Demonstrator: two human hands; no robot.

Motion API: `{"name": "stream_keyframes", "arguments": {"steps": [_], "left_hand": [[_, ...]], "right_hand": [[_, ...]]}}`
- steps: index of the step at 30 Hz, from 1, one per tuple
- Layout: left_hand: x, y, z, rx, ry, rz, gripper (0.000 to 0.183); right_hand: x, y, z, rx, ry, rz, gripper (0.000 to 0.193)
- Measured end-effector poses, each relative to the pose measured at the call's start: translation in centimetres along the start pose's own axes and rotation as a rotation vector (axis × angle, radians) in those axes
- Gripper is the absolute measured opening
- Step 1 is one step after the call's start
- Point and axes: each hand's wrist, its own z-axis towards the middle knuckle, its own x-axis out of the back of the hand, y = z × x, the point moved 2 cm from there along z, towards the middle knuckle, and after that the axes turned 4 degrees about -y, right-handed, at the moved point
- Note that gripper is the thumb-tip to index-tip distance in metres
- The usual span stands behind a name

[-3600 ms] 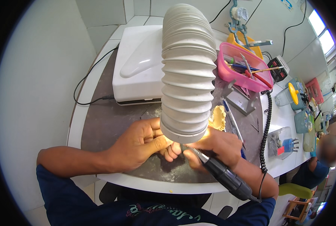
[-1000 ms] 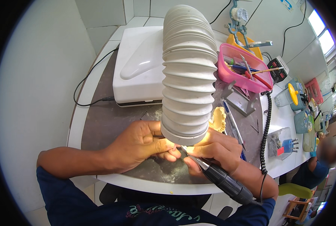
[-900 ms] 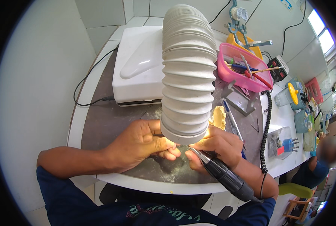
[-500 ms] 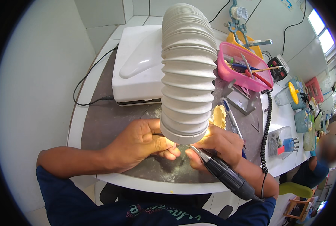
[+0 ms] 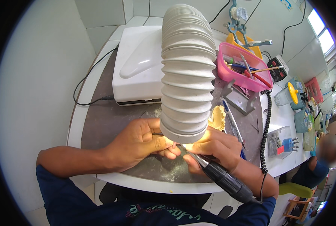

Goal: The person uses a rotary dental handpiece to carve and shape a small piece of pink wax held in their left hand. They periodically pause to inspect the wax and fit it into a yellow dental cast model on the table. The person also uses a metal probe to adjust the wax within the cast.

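My right hand [image 5: 218, 148] is closed around a black rotary handpiece [image 5: 228, 180], whose ribbed metal nose points up and left toward my other hand. The fingers of my left hand [image 5: 143, 142] are pinched together under the hose mouth; what they hold is too small and too hidden to name. A thin dark piece shows just behind those fingers. Both hands meet in bright light below a white ribbed suction hose [image 5: 187, 83], which covers part of the fingers. Pale dust lies on the dark bench mat [image 5: 104, 124] around them.
A yellowish dental cast [image 5: 218, 118] and a blue-bristled brush [image 5: 231, 118] lie beyond my right hand. Farther back are a white suction unit [image 5: 138, 64], a pink basket [image 5: 228, 73] of tools and a grey stand [image 5: 241, 100]. A coiled black cord [image 5: 266, 132] runs at the right.
My right hand and the handpiece have shifted slightly left, with the handpiece nose closer to my left fingers. More of the dental cast shows. My left hand has hardly moved.
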Motion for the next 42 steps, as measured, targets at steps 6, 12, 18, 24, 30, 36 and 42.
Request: {"name": "stream_keyframes", "arguments": {"steps": [6, 12, 18, 24, 30, 36, 42], "left_hand": [[-0.03, 0.08, -0.03, 0.006, -0.001, -0.007, 0.028], [-0.48, 0.42, 0.03, 0.030, 0.030, -0.074, 0.026], [-0.58, 0.51, -0.03, 0.013, 0.029, -0.098, 0.025], [-0.54, 0.46, 0.01, 0.017, 0.017, -0.107, 0.026], [-0.51, 0.42, 0.05, 0.009, 0.012, -0.109, 0.026], [-0.56, 0.55, 0.07, 0.011, 0.014, -0.077, 0.026], [-0.53, 0.52, 0.10, 0.012, 0.023, -0.054, 0.025]], "right_hand": [[-0.08, 0.21, -0.01, 0.055, 0.010, -0.021, 0.017], [0.15, 0.02, 0.13, 0.009, -0.004, -0.049, 0.018], [0.06, -0.06, 0.17, 0.007, 0.002, -0.039, 0.020], [0.16, -0.08, 0.24, -0.003, -0.018, -0.023, 0.022], [0.10, -0.13, 0.40, 0.001, -0.008, -0.025, 0.020], [0.29, 0.16, 0.05, 0.049, -0.053, -0.048, 0.023], [0.10, -0.09, 0.13, -0.030, -0.005, -0.027, 0.019]]}}
